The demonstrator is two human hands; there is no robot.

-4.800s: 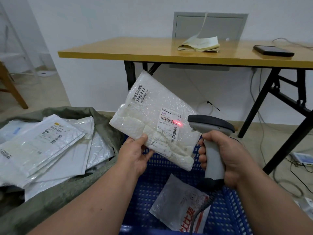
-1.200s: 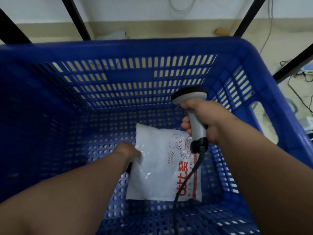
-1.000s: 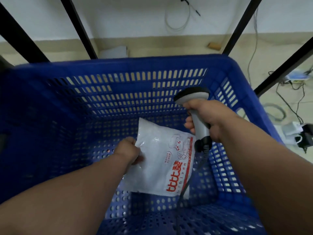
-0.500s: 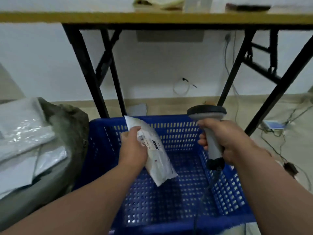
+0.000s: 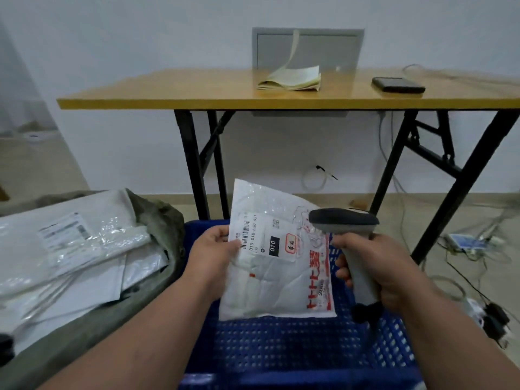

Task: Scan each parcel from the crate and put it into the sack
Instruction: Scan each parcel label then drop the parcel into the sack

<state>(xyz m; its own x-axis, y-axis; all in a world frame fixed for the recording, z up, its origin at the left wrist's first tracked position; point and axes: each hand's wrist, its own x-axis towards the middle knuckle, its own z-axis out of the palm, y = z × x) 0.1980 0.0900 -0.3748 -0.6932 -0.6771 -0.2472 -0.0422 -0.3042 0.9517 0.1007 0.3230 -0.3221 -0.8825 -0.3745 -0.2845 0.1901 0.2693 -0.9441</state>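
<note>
My left hand [image 5: 213,251] grips the left edge of a white plastic parcel [image 5: 277,280] with red print and a barcode label, held upright above the blue crate [image 5: 281,347]. My right hand [image 5: 377,268] grips the handle of a grey barcode scanner [image 5: 346,223], its head just right of the parcel's label. No other parcel shows on the visible crate floor. The olive sack [image 5: 157,220] lies at the left, with several white parcels [image 5: 70,249] piled in it.
A wooden folding table [image 5: 197,91] with black legs stands behind the crate, carrying an open notebook [image 5: 289,80] and a dark phone [image 5: 398,85]. Cables and a power strip [image 5: 467,243] lie on the floor at the right.
My left hand lifted the last parcel out of the crate and turned its label side toward me. The scanner came up beside it. The view tilted up to the table.
</note>
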